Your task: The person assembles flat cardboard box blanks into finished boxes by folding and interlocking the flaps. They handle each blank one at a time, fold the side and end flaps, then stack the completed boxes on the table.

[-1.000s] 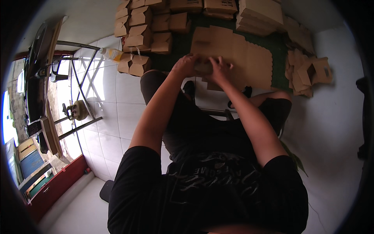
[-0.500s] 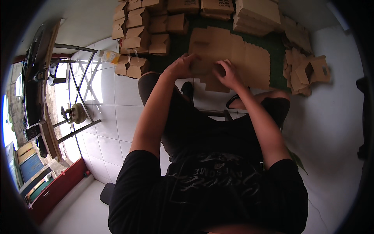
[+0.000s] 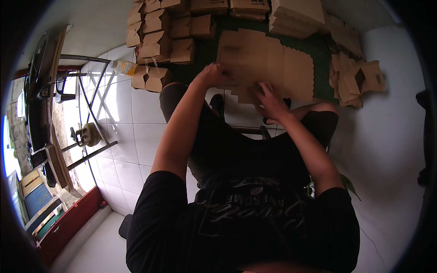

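A flat, unfolded brown cardboard box blank (image 3: pixel 298 73) with a scalloped right edge lies in front of me on a green surface. My left hand (image 3: pixel 212 75) is at the blank's near left edge; its fingertips are smeared by motion, so its grip cannot be made out. Over the blank's near edge, my right hand (image 3: pixel 273 102) has its fingers apart, slightly blurred, with nothing visible in them. Whether either hand presses on the cardboard is unclear.
Folded brown boxes (image 3: pixel 157 45) are stacked at the far left. Flat cardboard stacks (image 3: pixel 298 16) stand at the back, with loose blanks and a part-open box (image 3: pixel 364 79) on the right. A bottle with yellow contents (image 3: pixel 123 68) stands left of the boxes, near a metal frame (image 3: pixel 93 91).
My right hand has moved slightly nearer to me and to the right. The left hand has shifted a little, its fingers blurred. The blank lies in nearly the same place.
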Demonstrator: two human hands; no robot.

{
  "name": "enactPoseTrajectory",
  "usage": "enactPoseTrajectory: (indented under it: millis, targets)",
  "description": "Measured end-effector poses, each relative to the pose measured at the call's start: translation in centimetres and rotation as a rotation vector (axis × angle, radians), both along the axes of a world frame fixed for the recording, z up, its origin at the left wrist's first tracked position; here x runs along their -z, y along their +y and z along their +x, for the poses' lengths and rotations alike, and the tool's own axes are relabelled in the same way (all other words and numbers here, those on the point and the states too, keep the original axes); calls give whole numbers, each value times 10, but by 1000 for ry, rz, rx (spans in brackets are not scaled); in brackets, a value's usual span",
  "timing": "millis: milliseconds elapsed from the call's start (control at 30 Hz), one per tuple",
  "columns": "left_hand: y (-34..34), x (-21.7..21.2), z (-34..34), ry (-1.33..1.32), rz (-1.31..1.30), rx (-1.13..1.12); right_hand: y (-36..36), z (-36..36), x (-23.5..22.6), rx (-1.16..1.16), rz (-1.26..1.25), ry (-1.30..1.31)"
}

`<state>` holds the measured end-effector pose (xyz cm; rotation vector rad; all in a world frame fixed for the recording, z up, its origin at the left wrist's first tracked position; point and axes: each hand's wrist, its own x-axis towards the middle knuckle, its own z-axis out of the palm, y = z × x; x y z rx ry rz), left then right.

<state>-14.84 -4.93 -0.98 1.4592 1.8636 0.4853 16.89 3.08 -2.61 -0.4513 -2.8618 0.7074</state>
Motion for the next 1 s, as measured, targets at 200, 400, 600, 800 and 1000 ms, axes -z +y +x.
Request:
enactPoseTrajectory:
  millis: [200, 400, 600, 800, 1000]
  targets:
    - [-1, 2, 5, 99, -44, 134, 15, 8, 11, 143, -133, 117]
    - [-3, -16, 30, 51, 43, 200, 31, -5, 9, 405, -365, 98]
    - [10, -17, 43, 60, -6, 211, 36, -9, 11, 499, -350, 57]
    - [13, 13, 44, 116, 28, 110, 43, -5, 23, 450, -382, 175]
    - [17, 24, 43, 96, 32, 35, 49, -4, 28, 476, -384, 46]
